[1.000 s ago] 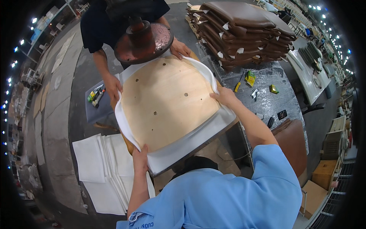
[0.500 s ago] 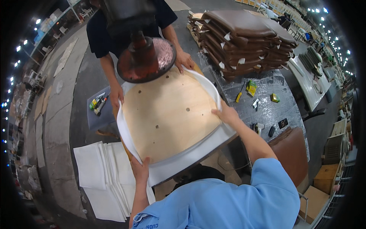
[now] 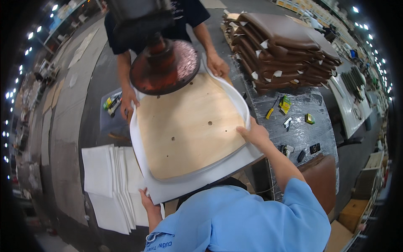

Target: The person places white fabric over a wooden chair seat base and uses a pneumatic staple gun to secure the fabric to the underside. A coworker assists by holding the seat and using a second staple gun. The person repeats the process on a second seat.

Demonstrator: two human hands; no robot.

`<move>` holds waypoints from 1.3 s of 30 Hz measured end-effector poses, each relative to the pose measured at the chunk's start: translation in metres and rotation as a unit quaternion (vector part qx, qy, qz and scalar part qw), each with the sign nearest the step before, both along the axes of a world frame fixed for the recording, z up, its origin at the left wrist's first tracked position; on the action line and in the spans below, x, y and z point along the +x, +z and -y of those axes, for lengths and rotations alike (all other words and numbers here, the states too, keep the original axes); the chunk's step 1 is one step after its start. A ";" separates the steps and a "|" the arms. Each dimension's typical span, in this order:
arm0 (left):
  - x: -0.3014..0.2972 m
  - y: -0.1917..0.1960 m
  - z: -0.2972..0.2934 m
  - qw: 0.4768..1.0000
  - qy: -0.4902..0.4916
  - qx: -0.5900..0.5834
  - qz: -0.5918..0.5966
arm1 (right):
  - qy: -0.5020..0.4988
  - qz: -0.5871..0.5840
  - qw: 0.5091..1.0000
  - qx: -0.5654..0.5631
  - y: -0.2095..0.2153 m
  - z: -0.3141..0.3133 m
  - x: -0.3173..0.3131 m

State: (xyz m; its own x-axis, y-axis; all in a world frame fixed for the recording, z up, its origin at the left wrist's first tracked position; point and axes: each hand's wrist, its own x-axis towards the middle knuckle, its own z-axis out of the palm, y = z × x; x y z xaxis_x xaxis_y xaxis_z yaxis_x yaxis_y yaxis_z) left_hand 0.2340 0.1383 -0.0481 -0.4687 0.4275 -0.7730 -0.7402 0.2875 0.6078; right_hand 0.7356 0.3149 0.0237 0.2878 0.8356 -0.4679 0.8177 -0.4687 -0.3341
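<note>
A pale plywood panel (image 3: 191, 138) with several small holes lies on a white padding sheet (image 3: 168, 188), whose sides are folded up around the panel. My right hand (image 3: 255, 134) grips the panel's right edge together with the turned-up sheet, thumb on top of the wood. At the near left corner, my left hand (image 3: 148, 201) has its fingers curled at the sheet's edge; part of them is hidden. Across from me, a co-worker's hands (image 3: 218, 66) hold the far edges of the sheet. A dark round press plate (image 3: 184, 69) hangs over the panel's far part.
White sheets (image 3: 98, 170) lie stacked at the left. Brown upholstered pieces (image 3: 281, 54) are piled on the film-covered table (image 3: 268, 122) at right, with a yellow-handled screwdriver (image 3: 272, 108), small boxes (image 3: 310, 119) and a black device (image 3: 315, 148). Another brown piece (image 3: 317, 176) lies nearer.
My left hand has left the panel's near left edge and moved down to the sheet's corner. My right hand stays on the right edge. The view has shifted slightly.
</note>
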 end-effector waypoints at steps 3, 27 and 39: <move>0.035 0.001 0.043 0.986 -0.056 0.057 0.146 | 0.005 0.010 1.000 0.014 -0.010 -0.002 0.002; 0.115 -0.056 0.051 0.919 -0.161 0.122 0.340 | -0.014 -0.077 0.991 0.110 -0.016 0.002 -0.001; -0.027 -0.002 -0.013 0.977 -0.139 0.149 -0.071 | -0.135 -0.231 0.961 0.071 -0.037 -0.044 0.077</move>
